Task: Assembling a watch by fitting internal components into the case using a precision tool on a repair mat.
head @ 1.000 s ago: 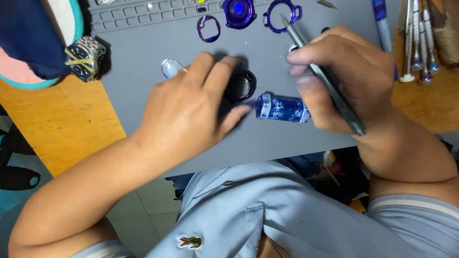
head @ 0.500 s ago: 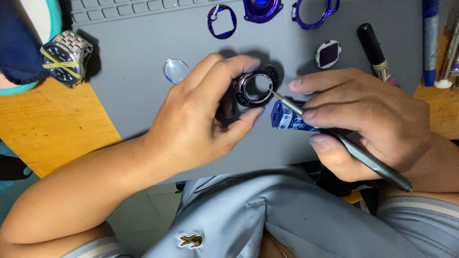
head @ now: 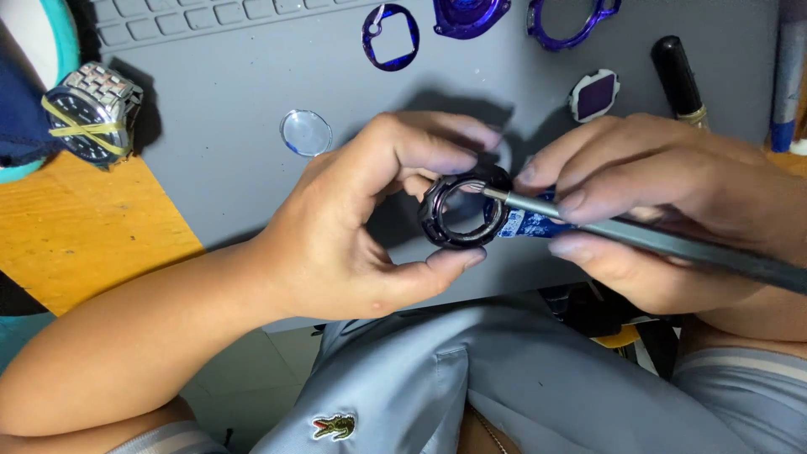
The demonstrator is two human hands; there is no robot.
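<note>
My left hand (head: 361, 227) pinches a dark round watch case (head: 462, 210) between thumb and fingers, tilted so its open ring faces me, just above the grey work mat (head: 227, 109). My right hand (head: 664, 219) grips a slim grey metal tool (head: 672, 242) like a pen. The tool's tip touches the upper right inner rim of the watch case. A blue and white patterned piece (head: 531, 224) lies on the mat just behind the case, partly hidden by my right fingers.
A round clear watch glass (head: 306, 133) lies on the mat left of my hands. Purple watch parts (head: 390, 37) and a small white-rimmed purple dial (head: 595, 95) sit at the back. A steel wristwatch (head: 91, 109) stands at left, a black pen (head: 679, 80) at right.
The view has closed in on my hands. My left hand has lifted and tilted the watch case toward me, and the tool tip has moved onto its inner rim.
</note>
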